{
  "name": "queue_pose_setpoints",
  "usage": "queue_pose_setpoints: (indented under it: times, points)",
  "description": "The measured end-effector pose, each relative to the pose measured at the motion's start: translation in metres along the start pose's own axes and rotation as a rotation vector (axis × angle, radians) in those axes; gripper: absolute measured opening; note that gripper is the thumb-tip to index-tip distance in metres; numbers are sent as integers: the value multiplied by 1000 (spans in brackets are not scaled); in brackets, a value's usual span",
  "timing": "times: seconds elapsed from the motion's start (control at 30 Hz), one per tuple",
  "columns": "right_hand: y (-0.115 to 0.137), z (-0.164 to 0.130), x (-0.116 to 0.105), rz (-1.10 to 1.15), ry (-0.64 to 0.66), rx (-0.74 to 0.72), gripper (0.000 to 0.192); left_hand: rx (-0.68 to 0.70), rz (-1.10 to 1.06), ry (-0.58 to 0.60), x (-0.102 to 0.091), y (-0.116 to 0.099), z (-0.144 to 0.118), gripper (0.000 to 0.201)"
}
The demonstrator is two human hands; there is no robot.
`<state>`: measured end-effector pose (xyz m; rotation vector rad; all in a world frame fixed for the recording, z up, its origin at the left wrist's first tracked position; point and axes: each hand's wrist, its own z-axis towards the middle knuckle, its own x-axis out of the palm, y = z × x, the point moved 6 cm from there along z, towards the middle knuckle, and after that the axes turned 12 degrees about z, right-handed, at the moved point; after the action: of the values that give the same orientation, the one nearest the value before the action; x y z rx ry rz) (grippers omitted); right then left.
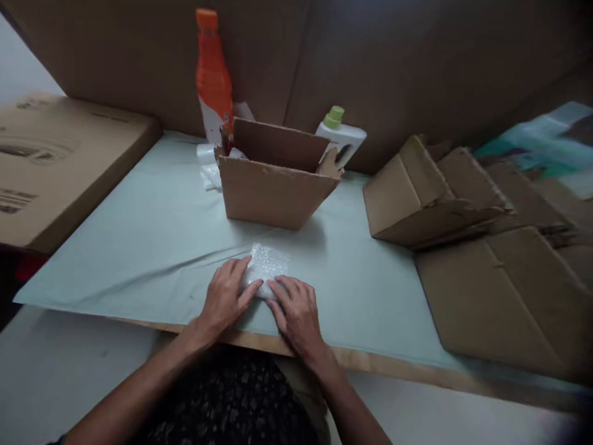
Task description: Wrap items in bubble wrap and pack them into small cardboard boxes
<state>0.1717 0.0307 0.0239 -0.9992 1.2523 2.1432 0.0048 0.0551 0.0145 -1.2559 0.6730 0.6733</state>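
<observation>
Green-covered table; flattened cartons stacked right. Open cardboard box stood behind. Bubble-wrap bundle lay near table's front edge, left hand and right hand pressing it flat, fingers together, apparently holding the wrap closed.

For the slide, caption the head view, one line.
Both hands, left hand and right hand, press a bubble-wrapped bundle on the table before an open cardboard box.
</observation>
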Motion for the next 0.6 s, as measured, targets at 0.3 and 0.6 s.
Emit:
queue_pose_setpoints:
  times: [0.3,0.6]
  points:
    - [-9,0,1,681,37,407,22,-521,-1048,208,21,-7,-26,58]
    - [-16,-9,-9,894,73,436,28,-161,-640,288,12,-26,-21,46]
